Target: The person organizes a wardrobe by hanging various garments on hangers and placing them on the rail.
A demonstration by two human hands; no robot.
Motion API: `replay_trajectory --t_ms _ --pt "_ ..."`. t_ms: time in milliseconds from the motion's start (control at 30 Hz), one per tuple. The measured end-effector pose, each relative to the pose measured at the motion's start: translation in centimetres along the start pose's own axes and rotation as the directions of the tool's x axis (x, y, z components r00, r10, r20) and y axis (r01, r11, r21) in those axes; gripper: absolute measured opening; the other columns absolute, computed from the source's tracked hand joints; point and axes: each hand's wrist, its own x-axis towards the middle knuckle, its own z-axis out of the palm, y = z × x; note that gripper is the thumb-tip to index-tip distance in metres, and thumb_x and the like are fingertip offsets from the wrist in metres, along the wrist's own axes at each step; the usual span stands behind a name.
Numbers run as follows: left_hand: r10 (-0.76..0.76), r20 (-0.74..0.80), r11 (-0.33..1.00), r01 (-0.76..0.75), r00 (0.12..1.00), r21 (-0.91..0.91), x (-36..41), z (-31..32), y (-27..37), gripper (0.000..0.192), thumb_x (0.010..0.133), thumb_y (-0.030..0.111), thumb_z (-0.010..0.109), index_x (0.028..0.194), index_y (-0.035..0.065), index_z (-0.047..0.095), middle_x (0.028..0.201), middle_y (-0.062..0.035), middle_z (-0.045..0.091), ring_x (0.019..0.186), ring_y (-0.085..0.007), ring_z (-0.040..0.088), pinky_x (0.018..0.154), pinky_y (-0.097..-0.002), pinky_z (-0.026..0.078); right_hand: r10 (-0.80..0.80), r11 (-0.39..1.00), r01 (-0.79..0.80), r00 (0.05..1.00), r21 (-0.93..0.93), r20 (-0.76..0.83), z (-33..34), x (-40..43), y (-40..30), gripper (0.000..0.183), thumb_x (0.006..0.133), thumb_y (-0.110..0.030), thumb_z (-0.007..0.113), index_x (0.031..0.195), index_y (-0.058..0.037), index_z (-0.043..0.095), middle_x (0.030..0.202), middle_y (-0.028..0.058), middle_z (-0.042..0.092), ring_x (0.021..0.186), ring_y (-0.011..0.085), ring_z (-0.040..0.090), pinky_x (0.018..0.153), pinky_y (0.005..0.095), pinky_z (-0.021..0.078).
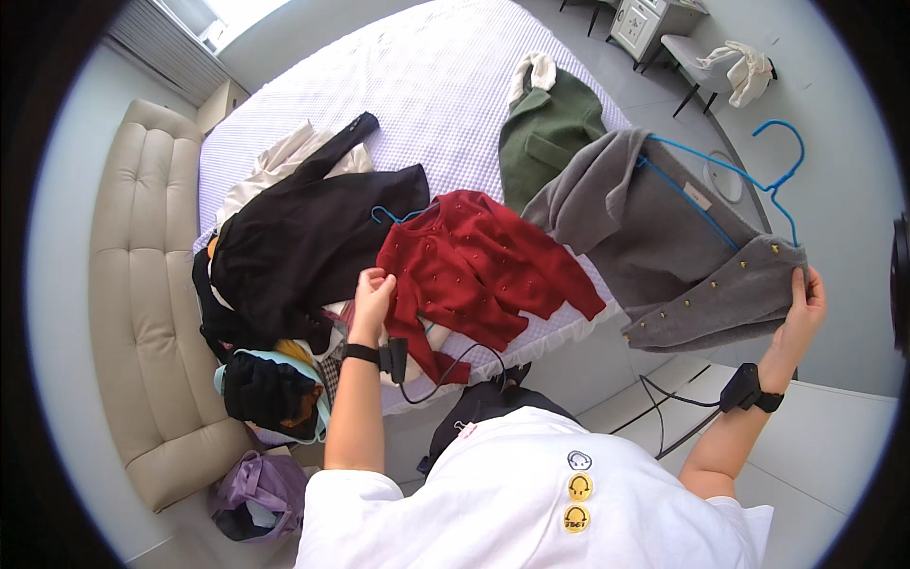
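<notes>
My right hand (808,295) pinches the shoulder of a grey knit cardigan (682,263) with gold-coloured buttons. A blue wire hanger (773,186) runs inside its neck opening, hook upward, and the cardigan hangs partly past the bed's edge. Its sleeve side overlaps a green coat (547,135) with a pale fluffy collar. On the bed lies a red cardigan (462,263), dotted with small ornaments, its own blue hanger (387,215) showing at the neck. My left hand (374,291) has its curled fingers on the red cardigan's shoulder edge, seemingly pinching the fabric.
A black jacket (298,227) and cream garments (270,167) lie heaped on the quilted bed (426,78). Beside the padded headboard (153,284) are a light-blue container (234,355) of dark clothes and a purple bag (266,484). A chair (693,60) stands at the far right.
</notes>
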Motion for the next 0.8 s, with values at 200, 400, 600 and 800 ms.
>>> replay_trajectory --t_ms 200,400,600,800 --pt "-0.246 0.200 0.965 0.258 0.948 -0.037 -3.6 2.8 -2.4 0.030 0.087 0.023 0.064 0.108 0.0021 0.057 0.095 -0.0081 0.063 0.087 -0.0152 0.058 0.078 -0.0276 0.046 -0.012 0.999 0.011 1.000 -0.045 -0.026 0.0 -0.5 -0.8 0.014 0.088 -0.010 0.063 0.098 -0.0002 0.063 0.094 0.0023 0.063 0.090 0.0094 0.055 0.085 0.0231 0.0401" --pt "-0.076 0.309 0.989 0.031 0.948 0.148 -2.9 6.5 -1.6 0.048 0.078 0.024 0.072 0.115 0.0003 0.053 0.108 -0.0176 0.061 0.099 -0.0256 0.060 0.085 -0.0353 0.049 -0.014 0.998 0.011 0.999 0.066 0.036 -3.2 -0.4 -2.9 0.020 0.091 -0.011 0.061 0.108 0.0007 0.062 0.101 0.0044 0.063 0.094 0.0103 0.056 0.089 0.0241 0.0398" --pt "0.369 0.485 0.852 -0.497 0.792 0.163 -4.7 12.8 6.5 0.110 0.056 0.027 0.086 0.144 0.0096 0.023 0.144 -0.0250 0.023 0.133 -0.0417 0.025 0.107 -0.0474 0.030 -0.145 0.983 0.152 0.987 0.106 -0.067 -13.0 1.9 -4.2 0.030 0.091 -0.009 0.057 0.119 0.0023 0.056 0.111 0.0089 0.061 0.102 0.0157 0.056 0.095 0.0280 0.0391" --pt "0.545 0.675 0.766 -0.623 0.498 -0.159 -6.3 16.2 10.4 0.099 0.055 0.024 0.086 0.139 0.0140 0.033 0.147 -0.0231 0.019 0.134 -0.0421 0.023 0.105 -0.0484 0.030 -0.161 0.987 0.161 0.987 -0.003 0.014 -11.7 4.2 -9.9 0.037 0.092 -0.013 0.053 0.127 -0.0021 0.051 0.121 0.0127 0.057 0.116 0.0217 0.053 0.105 0.0359 0.0338"
